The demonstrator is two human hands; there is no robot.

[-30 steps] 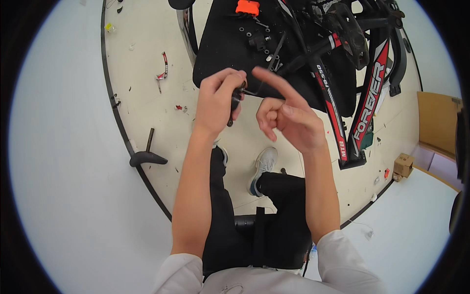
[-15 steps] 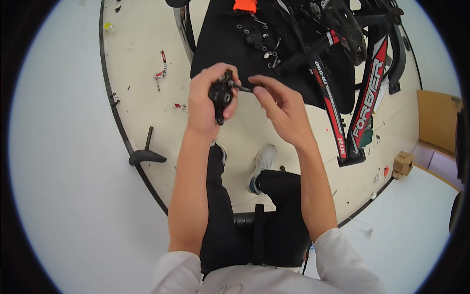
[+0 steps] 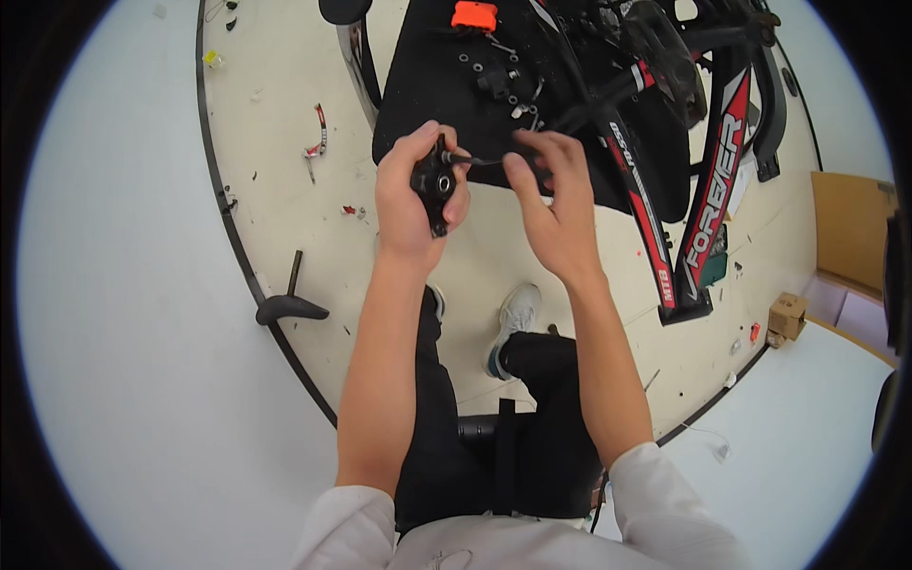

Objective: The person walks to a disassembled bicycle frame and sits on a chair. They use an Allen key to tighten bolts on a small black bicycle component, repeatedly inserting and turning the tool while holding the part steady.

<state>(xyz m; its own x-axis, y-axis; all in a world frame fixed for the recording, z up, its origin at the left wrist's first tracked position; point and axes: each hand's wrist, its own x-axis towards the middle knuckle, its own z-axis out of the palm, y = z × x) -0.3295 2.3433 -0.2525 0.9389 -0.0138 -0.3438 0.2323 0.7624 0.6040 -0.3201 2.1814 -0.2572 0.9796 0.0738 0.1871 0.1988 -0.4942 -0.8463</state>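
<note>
My left hand [image 3: 410, 195] is wrapped round a black bicycle brake caliper [image 3: 435, 188], held over the near edge of the black seat. A thin dark hex key [image 3: 478, 161] sticks out of the caliper's upper part, pointing right. Its far end reaches close to the thumb of my right hand [image 3: 558, 195]. The thumb and fingers of that hand are spread apart, slightly blurred; contact with the key cannot be made out.
Washers, bolts and a small black part [image 3: 494, 81] lie on the black seat [image 3: 427, 85], near an orange piece [image 3: 474, 16]. A red, black and white bicycle frame [image 3: 708, 190] leans at the right. A bicycle saddle [image 3: 292, 309] and scattered small parts lie on the floor.
My right hand's fingers have spread and come away from the hex key's end. My left hand has shifted slightly right, turning the caliper a little.
</note>
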